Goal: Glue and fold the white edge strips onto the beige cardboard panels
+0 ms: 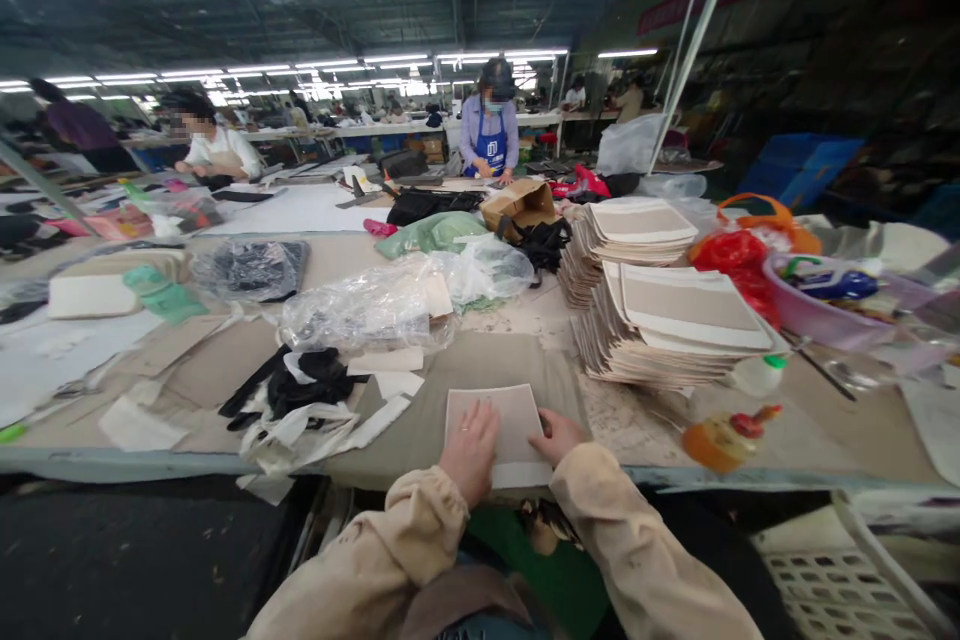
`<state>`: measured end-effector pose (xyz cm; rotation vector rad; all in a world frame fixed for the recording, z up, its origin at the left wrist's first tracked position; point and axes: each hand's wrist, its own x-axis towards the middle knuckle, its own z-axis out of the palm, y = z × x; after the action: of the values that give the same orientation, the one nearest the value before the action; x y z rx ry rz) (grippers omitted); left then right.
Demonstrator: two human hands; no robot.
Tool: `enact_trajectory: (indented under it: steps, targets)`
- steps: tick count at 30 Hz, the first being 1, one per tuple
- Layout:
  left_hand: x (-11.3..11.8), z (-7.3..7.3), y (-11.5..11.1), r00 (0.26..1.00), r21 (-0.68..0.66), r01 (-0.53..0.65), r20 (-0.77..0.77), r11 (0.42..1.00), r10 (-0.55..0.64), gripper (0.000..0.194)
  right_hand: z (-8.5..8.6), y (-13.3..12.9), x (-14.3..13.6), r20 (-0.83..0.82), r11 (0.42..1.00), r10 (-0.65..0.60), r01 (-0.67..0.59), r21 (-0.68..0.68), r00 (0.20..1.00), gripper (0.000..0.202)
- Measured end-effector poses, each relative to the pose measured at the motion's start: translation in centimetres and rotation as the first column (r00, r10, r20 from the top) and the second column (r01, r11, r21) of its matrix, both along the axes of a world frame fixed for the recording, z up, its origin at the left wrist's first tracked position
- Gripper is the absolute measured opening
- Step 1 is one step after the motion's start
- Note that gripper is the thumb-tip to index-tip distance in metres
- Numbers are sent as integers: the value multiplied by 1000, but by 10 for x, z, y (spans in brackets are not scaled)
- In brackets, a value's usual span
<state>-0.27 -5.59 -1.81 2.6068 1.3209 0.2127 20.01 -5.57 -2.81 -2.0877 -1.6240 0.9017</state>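
Close at hand: a beige panel [517, 415]

Left hand [469, 450] lies palm-down on it, fingers outstretched; right hand [562, 433] curls at its 3 o'clock edge, whether pinching I cannot tell. Around the panel: orange-filled bottle [716, 444] at 3, stacked panels [667, 335] at 2, clear plastic [352, 310] at 11, black straps [311, 382] at 10.

The 2 beige sleeves [649, 550] are loose and wrinkled.
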Motion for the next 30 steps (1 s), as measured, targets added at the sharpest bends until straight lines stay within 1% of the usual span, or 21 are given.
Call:
enact_trajectory:
  steps: [2,4,7,9,11,14,16,18,20,22,24,25,27,28,29,30]
  targets:
    - [19,-3,-1,999,-80,32,-27,996,-34,60,-1,2,-1,41,999,29,-28,-26,999,47]
    - [32,-9,2,998,-118,37,-50,992,-43,61,-3,5,-1,74,997,59,-55,-44,996,49]
    - [36,-20,6,997,-107,36,-65,994,-43,63,-5,7,1,106,995,80,-73,-62,991,51]
    - [27,-25,8,997,-68,34,-70,997,-39,65,-5,6,1,115,994,81,-72,-79,990,52]
    - [13,-28,11,996,-39,28,-82,999,-31,66,-5,5,2,119,994,77,-67,-91,990,52]
    - [-11,-30,15,997,-29,27,-75,999,-29,68,-4,5,3,130,993,73,-59,-102,989,52]
    - [-23,-30,17,998,-22,44,-49,999,-45,69,-3,5,2,142,992,70,-54,-115,987,53]
    - [-28,-30,18,998,-8,52,-28,999,-52,68,1,4,0,153,992,68,-50,-118,986,53]
    - [-28,-29,18,999,7,47,-24,999,-46,66,7,-1,-3,219,993,77,-56,-101,973,47]
    - [-26,-29,17,999,23,38,-34,999,-37,64,14,-8,-10,336,996,88,-78,-43,938,43]
    - [-25,-30,17,999,46,38,-40,998,-36,62,21,-15,-23,417,984,94,-147,96,904,45]
    - [-25,-32,18,998,60,41,-40,997,-39,62,23,-16,-32,418,960,110,-205,191,902,47]
    - [-25,-36,19,998,86,51,-41,995,-48,61,25,-16,-56,374,880,189,-326,346,908,50]
    - [-25,-39,19,997,91,57,-48,994,-52,61,24,-14,-69,337,850,239,-364,382,911,50]
    - [-25,-41,20,997,91,58,-59,994,-52,60,22,-10,-82,291,836,283,-384,393,914,52]
    - [-25,-43,20,996,85,54,-73,995,-47,60,18,-6,-93,242,836,321,-394,382,915,55]
